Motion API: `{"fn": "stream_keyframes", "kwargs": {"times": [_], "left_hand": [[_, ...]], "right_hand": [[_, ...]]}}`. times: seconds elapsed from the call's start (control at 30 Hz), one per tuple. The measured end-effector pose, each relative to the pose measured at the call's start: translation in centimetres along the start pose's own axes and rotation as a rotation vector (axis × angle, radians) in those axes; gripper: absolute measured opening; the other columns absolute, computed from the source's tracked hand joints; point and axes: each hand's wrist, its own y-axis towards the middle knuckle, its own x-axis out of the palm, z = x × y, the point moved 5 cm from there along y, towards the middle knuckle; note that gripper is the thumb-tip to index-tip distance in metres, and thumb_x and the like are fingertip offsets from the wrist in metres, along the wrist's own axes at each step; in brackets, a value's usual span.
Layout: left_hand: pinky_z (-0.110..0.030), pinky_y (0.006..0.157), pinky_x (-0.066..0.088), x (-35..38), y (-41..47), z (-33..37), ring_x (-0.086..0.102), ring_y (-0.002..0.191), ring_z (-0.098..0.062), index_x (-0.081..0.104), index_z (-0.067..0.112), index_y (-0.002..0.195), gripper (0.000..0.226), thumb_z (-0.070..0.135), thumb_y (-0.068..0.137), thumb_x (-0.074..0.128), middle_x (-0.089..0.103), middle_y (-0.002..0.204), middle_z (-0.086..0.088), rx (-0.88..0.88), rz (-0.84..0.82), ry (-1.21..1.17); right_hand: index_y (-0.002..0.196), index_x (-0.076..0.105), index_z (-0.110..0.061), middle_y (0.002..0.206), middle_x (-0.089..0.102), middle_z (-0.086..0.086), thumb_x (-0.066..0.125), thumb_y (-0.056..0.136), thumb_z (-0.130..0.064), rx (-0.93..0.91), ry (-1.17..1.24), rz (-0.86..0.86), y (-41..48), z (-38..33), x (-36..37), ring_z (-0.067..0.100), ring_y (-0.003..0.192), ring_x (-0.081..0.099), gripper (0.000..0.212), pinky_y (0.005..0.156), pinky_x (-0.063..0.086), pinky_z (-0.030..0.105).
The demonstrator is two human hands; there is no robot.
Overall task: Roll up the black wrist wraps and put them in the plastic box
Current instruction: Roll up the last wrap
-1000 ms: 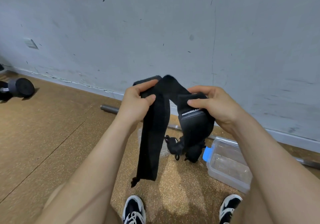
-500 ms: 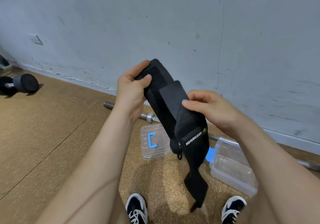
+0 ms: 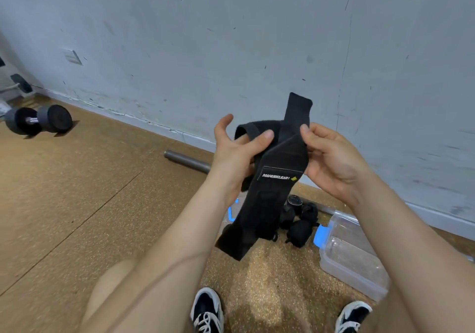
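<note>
Black wrist wrap [image 3: 272, 186] in the pinch of left hand [image 3: 237, 155] and right hand [image 3: 332, 160], its tail loose.

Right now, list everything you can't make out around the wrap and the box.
All in the head view:
- Lid: mostly hidden behind the held wrap; only a blue clip shows.
- Plastic box: far right end covered by the right forearm.
- Pile of wraps on the floor: tangled, partly behind the held wrap; count unclear.
- Left hand grip: lower fingers hidden behind the wrap.
- Bar: runs out of sight behind the left hand.
</note>
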Motion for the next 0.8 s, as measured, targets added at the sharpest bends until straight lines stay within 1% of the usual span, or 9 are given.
{"fn": "stream_keyframes", "kwargs": {"times": [0.1,0.17,0.23,0.33,0.4,0.47,0.6,0.7,0.8], "left_hand": [[-0.047,0.091,0.057,-1.3,-0.2,-1.2,0.071,0.090,-0.022,0.046,0.019,0.126,0.053,0.029,0.085,0.077,0.075,0.103,-0.009,-0.097,0.086,0.094],[-0.049,0.099,0.052,-1.3,-0.6,-1.8,0.070,0.101,-0.024,0.062,0.013,0.119,0.050,0.050,0.087,0.069,0.075,0.107,-0.009,-0.201,-0.077,0.253],[-0.043,0.094,0.055,-1.2,-1.0,-2.2,0.071,0.100,-0.022,0.069,0.008,0.115,0.054,0.055,0.092,0.058,0.076,0.103,-0.006,-0.233,-0.197,0.310],[-0.043,0.084,0.059,-1.5,-0.3,-1.4,0.072,0.097,-0.024,0.066,0.006,0.117,0.043,0.041,0.103,0.046,0.076,0.102,-0.007,-0.106,-0.119,0.188],[-0.046,0.086,0.058,-2.5,0.4,-1.0,0.071,0.102,-0.027,0.065,0.009,0.118,0.041,0.040,0.105,0.042,0.076,0.105,-0.008,-0.058,0.029,0.110],[-0.044,0.087,0.058,-3.0,1.0,-0.8,0.071,0.103,-0.025,0.065,0.009,0.117,0.034,0.035,0.104,0.046,0.075,0.106,-0.009,-0.058,0.103,-0.013],[-0.035,0.073,0.060,-1.7,0.9,-0.3,0.072,0.096,-0.026,0.067,0.007,0.109,0.014,0.007,0.097,0.060,0.075,0.102,-0.009,-0.039,-0.021,0.003],[-0.043,0.081,0.060,-0.7,0.7,-0.6,0.072,0.099,-0.030,0.064,0.005,0.112,0.022,-0.004,0.092,0.062,0.075,0.104,-0.013,0.021,-0.107,0.151],[-0.033,0.066,0.057,0.7,0.1,-1.0,0.073,0.086,-0.024,0.063,0.005,0.115,0.030,-0.007,0.087,0.067,0.075,0.097,-0.012,0.043,-0.233,0.240]], "right_hand": [[0.098,0.062,-0.002,0.095,0.072,0.012,0.050,0.098,-0.013,-0.003,0.030,-0.039,0.1,-0.3,0.2,0.022,0.089,0.070,0.016,0.084,0.060,0.033],[0.100,0.063,-0.003,0.093,0.074,0.010,0.052,0.095,-0.014,-0.015,0.004,-0.064,0.1,-0.5,0.3,0.020,0.086,0.071,0.017,0.081,0.060,0.030],[0.100,0.063,-0.003,0.091,0.073,0.009,0.056,0.088,-0.018,-0.012,-0.031,-0.088,0.1,-0.4,0.5,0.019,0.085,0.070,0.020,0.080,0.059,0.029],[0.094,0.065,-0.007,0.085,0.069,0.007,0.059,0.084,-0.023,-0.077,-0.209,-0.123,-0.3,-1.0,0.6,0.018,0.080,0.066,0.020,0.076,0.056,0.028],[0.084,0.068,-0.011,0.081,0.065,0.008,0.060,0.087,-0.024,-0.159,-0.375,-0.103,-0.9,-1.9,0.2,0.018,0.077,0.062,0.015,0.076,0.055,0.030],[0.081,0.069,-0.005,0.079,0.064,0.013,0.061,0.091,-0.018,-0.217,-0.515,-0.090,-1.4,-2.8,0.0,0.019,0.076,0.061,0.018,0.077,0.054,0.031],[0.085,0.073,0.000,0.075,0.072,0.005,0.062,0.091,-0.003,-0.236,-0.640,-0.126,-2.2,-2.9,0.7,0.010,0.072,0.065,0.013,0.070,0.053,0.020],[0.083,0.073,-0.006,0.066,0.070,-0.006,0.062,0.092,-0.002,-0.258,-0.628,-0.064,-2.2,-3.0,1.0,0.003,0.062,0.061,0.015,0.060,0.049,0.016],[0.084,0.071,-0.010,0.069,0.071,-0.008,0.063,0.094,-0.007,-0.245,-0.540,0.067,-1.8,-2.6,0.6,0.003,0.066,0.065,0.013,0.060,0.052,0.016]]}}
